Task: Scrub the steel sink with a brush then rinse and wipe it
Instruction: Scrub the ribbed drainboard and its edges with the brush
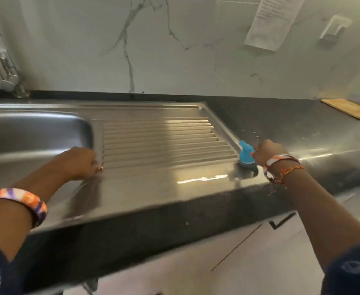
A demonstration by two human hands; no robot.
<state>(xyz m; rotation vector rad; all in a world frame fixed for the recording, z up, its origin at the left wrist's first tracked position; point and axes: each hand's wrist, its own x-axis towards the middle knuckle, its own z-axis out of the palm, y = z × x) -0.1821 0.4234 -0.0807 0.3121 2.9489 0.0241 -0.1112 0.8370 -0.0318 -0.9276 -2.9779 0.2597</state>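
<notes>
Head view: tap point(6, 67), cutting board point(349, 108).

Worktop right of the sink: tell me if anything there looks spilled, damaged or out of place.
Only small things: pale specks and smears dot the dark worktop just behind the right hand gripping the blue brush. A wooden board lies flat at the far right. Nothing looks damaged or askew.

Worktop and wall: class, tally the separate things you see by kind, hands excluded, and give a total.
Brush: 1
Tap: 1
Steel sink: 1
Wooden board: 1
Paper sheet: 1
Wall holder: 1
Total: 6
</notes>
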